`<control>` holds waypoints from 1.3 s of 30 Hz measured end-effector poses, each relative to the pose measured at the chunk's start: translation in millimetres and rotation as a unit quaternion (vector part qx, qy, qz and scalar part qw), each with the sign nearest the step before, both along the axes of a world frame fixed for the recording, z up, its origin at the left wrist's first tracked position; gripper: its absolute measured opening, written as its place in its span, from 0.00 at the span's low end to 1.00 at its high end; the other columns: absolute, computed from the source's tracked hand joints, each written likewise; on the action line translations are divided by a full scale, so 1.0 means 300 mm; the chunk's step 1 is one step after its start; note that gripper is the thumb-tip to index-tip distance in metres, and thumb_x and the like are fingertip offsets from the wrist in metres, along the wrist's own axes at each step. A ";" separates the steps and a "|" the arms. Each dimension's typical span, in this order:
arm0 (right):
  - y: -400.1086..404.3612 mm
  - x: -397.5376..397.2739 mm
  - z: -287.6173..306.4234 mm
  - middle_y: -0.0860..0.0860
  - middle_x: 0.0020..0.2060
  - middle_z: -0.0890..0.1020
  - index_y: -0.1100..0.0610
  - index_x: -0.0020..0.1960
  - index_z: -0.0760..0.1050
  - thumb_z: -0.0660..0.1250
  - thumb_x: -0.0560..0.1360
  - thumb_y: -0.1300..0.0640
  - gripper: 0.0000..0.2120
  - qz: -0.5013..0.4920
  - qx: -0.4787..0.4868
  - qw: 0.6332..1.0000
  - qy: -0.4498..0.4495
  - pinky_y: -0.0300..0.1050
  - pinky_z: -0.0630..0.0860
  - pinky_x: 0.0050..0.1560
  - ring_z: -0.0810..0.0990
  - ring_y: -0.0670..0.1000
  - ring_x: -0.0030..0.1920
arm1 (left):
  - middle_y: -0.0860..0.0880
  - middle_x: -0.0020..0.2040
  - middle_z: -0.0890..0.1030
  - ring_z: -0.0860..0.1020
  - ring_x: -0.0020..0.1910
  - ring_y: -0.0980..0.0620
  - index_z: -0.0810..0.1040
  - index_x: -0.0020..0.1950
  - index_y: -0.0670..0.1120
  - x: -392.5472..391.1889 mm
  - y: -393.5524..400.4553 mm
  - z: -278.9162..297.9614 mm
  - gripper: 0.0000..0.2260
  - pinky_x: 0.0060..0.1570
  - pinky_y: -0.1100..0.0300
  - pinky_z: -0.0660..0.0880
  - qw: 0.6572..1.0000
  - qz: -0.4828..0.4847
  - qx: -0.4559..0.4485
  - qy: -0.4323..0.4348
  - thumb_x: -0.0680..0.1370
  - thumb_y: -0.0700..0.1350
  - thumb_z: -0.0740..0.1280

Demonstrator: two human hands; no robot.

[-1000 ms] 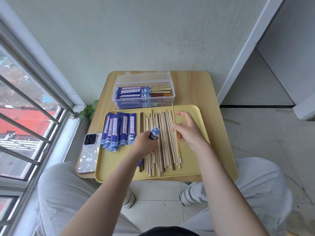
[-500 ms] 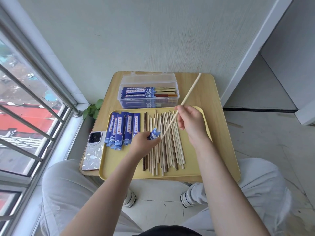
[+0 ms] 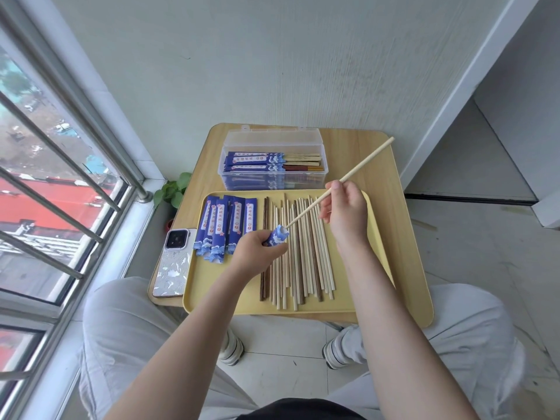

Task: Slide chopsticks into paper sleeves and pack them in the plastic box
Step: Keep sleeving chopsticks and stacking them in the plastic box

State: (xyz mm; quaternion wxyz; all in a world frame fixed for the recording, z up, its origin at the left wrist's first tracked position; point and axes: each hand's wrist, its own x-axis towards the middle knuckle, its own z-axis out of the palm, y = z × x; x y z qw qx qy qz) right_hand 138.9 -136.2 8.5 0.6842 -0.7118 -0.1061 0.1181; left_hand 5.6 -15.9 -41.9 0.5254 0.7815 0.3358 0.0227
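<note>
- Right hand (image 3: 345,213) pinching a chopstick (image 3: 357,168), tip meeting the sleeve (image 3: 277,236) mouth over the tray (image 3: 403,298) middle.
- Left hand (image 3: 257,254) gripping that sleeve.
- Loose chopsticks (image 3: 303,262) lying mid-tray, spare sleeves (image 3: 225,225) at its far-left corner.
- Box (image 3: 272,159) sitting open at the table (image 3: 378,165) far edge.
</note>
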 end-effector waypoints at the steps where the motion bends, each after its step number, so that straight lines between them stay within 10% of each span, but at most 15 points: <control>1: 0.000 0.000 -0.003 0.49 0.30 0.76 0.54 0.45 0.75 0.57 0.84 0.57 0.11 0.004 -0.004 1.000 0.000 0.38 0.71 0.28 0.73 0.47 0.26 | 0.51 0.28 0.73 0.70 0.27 0.54 0.76 0.38 0.44 -0.001 -0.003 -0.004 0.10 0.31 0.60 0.70 1.000 0.003 -0.006 -0.001 0.76 0.46 0.73; 9: -0.019 -0.048 -0.022 0.52 0.36 0.81 0.56 0.52 0.81 0.67 0.79 0.50 0.10 0.255 -0.205 0.945 0.013 0.43 0.76 0.39 0.76 0.45 0.33 | 0.48 0.32 0.76 0.74 0.29 0.53 0.78 0.44 0.44 0.027 -0.037 0.008 0.08 0.31 0.60 0.74 1.000 0.005 -0.001 -0.023 0.77 0.47 0.73; 14: -0.007 -0.034 -0.032 0.51 0.46 0.82 0.51 0.69 0.66 0.68 0.80 0.52 0.20 0.092 -0.122 0.988 0.008 0.45 0.81 0.37 0.81 0.47 0.32 | 0.49 0.31 0.76 0.73 0.30 0.52 0.79 0.43 0.44 0.010 -0.020 -0.017 0.08 0.34 0.56 0.74 1.000 0.023 0.001 -0.015 0.76 0.48 0.74; 20: 0.017 -0.036 -0.046 0.52 0.43 0.84 0.56 0.52 0.77 0.65 0.80 0.59 0.03 0.066 -0.125 0.988 -0.064 0.52 0.82 0.36 0.82 0.49 0.30 | 0.51 0.30 0.72 0.68 0.30 0.53 0.78 0.42 0.41 0.002 -0.022 -0.036 0.12 0.34 0.56 0.67 0.999 0.036 0.021 -0.004 0.76 0.49 0.73; 24: 0.037 -0.042 -0.054 0.49 0.48 0.83 0.50 0.65 0.74 0.60 0.83 0.55 0.12 0.103 -0.162 0.980 -0.047 0.46 0.81 0.36 0.83 0.50 0.34 | 0.53 0.29 0.70 0.66 0.28 0.55 0.74 0.38 0.46 -0.015 -0.012 -0.048 0.12 0.31 0.60 0.64 0.997 0.076 0.021 -0.004 0.77 0.48 0.72; 32: 0.086 -0.128 -0.178 0.51 0.42 0.78 0.57 0.51 0.75 0.66 0.78 0.55 0.06 0.251 -0.530 0.806 -0.079 0.44 0.71 0.33 0.79 0.53 0.42 | 0.48 0.37 0.74 0.74 0.36 0.48 0.71 0.42 0.47 0.004 0.034 -0.073 0.08 0.40 0.51 0.76 0.992 0.110 0.032 0.050 0.76 0.44 0.70; 39: 0.096 -0.141 -0.151 0.53 0.53 0.76 0.60 0.70 0.65 0.68 0.76 0.59 0.25 0.278 -0.546 0.790 -0.037 0.42 0.68 0.32 0.76 0.53 0.46 | 0.50 0.43 0.77 0.76 0.44 0.50 0.73 0.51 0.47 0.005 0.021 -0.091 0.08 0.38 0.58 0.72 0.986 0.054 0.087 0.129 0.76 0.45 0.70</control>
